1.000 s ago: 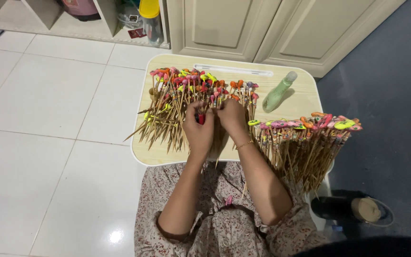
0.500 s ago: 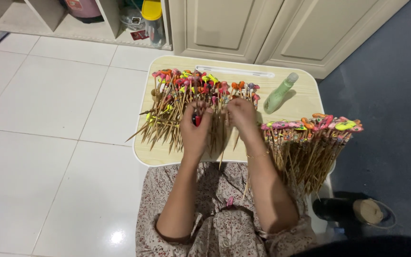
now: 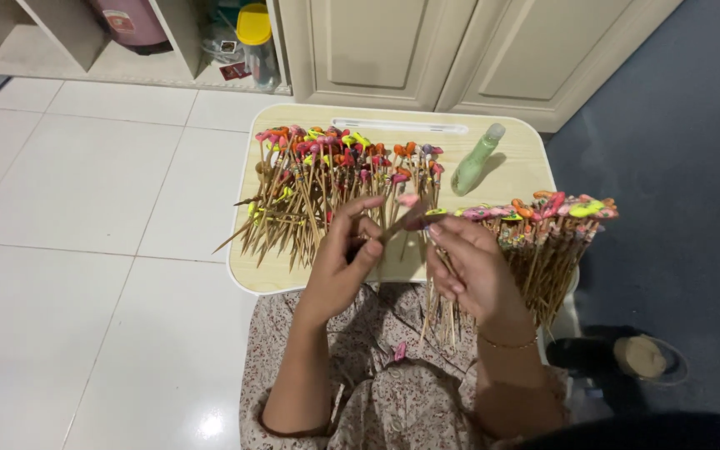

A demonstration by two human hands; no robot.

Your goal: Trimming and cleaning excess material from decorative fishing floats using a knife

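- Sitting on the floor at a small wooden table [image 3: 527, 167], with knees in a flowery dress [image 3: 402, 400] tucked under the near edge.
- Left hand [image 3: 343, 262] up over the near part of the table, fingers [image 3: 358, 208] bent and pinched shut on one thin stick [image 3: 393, 223].
- Stick slanting up toward 2 o'clock from the left hand, with a small pink top at its far end.
- Right hand [image 3: 470, 267] just at 3 o'clock of the left hand, fingers curled in, fingertips at the top end of the same stick.
- Cannot tell if the right hand truly grips the stick or only touches it.
- Thin bracelet [image 3: 506, 343] around the right wrist.
- Big pile of sticks with bright tops [image 3: 327, 179] lying on the table at 11 o'clock of the left hand, tops red, orange, pink, yellow and green, pointed ends fanning out toward 7 o'clock.
- Second bunch of sticks [image 3: 543, 233] at 3 o'clock of the right hand, hanging off the right edge of the table, colourful tops lined up in a row.
- Green bottle [image 3: 477, 160] lying on the table at 12 o'clock of the right hand, well apart from both hands.
- Long clear ruler [image 3: 400, 127] flat along the far edge of the table.
- White floor tiles [image 3: 77, 250] at 9 o'clock, cream cupboard doors [image 3: 377, 42] at 12 o'clock, dark blue carpet [image 3: 677, 167] at 3 o'clock.
- Jar with a yellow lid [image 3: 253, 29] on a low shelf at 11 o'clock.
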